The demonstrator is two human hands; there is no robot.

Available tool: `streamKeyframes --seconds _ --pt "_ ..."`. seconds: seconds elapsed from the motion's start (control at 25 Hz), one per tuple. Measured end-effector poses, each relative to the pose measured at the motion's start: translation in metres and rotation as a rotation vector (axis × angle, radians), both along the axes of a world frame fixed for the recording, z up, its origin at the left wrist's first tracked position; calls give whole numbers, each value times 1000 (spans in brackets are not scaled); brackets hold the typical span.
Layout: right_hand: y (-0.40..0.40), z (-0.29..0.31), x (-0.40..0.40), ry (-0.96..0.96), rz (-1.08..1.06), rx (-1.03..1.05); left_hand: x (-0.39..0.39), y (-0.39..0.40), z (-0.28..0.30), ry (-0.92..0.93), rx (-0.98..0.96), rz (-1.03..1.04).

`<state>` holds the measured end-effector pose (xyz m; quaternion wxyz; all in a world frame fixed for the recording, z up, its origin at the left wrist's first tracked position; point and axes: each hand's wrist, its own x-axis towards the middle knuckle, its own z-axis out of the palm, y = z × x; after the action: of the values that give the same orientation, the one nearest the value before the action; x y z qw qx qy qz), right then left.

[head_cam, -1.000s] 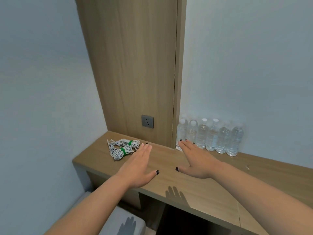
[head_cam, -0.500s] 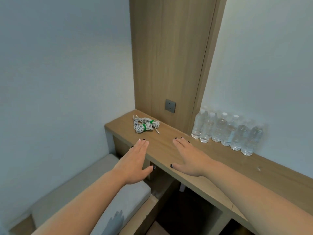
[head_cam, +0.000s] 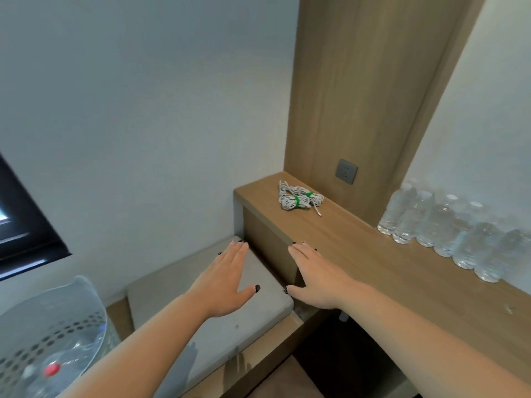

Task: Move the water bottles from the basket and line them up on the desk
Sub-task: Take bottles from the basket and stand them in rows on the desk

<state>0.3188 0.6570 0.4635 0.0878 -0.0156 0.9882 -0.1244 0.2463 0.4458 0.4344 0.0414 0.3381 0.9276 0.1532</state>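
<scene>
Several clear water bottles (head_cam: 448,228) stand in a row against the wall on the wooden desk (head_cam: 373,254) at the right. A translucent perforated basket (head_cam: 54,328) shows at the bottom left, with bottles inside, one with a red cap (head_cam: 51,369). My left hand (head_cam: 227,280) hovers flat and empty over a grey cushion. My right hand (head_cam: 316,277) is also flat and empty, held over the desk's left front corner. Both hands are far from the bottles and the basket.
Bundled white cables with green ties (head_cam: 298,198) lie on the desk's left end below a grey wall socket (head_cam: 346,171). A grey cushioned seat (head_cam: 201,305) sits beside the desk. A dark window frame (head_cam: 26,225) is at the left.
The view has swung left and down, bringing the basket and the window into sight. Both hands stay flat and empty, now over the seat and the desk corner.
</scene>
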Motion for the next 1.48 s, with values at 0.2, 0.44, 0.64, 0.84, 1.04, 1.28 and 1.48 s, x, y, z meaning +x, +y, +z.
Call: streamKeyframes --seconds 0.2,0.44,0.64,0.84,1.04,1.28,1.48 --pt "-70 -16 -51 -28 128 -21 -23 -78 -21 -35 -8 126" --pt "-190 -47 -121 -83 225 -58 -64 -205 -56 -70 -17 241" --pt "-311 -95 -173 -141 287 -93 -95 -325 -95 -153 -7 329" --pt "-409 -150 -204 -254 327 -175 -107 -416 -139 -245 59 406" --pt "-465 -219 -235 -241 310 -276 -106 -469 -196 -315 52 501" --pt "-487 -324 -256 -218 259 -227 -107 -483 -271 -479 42 572" --pt "-492 -373 -266 -199 419 -54 -136 -477 -333 -591 76 705"
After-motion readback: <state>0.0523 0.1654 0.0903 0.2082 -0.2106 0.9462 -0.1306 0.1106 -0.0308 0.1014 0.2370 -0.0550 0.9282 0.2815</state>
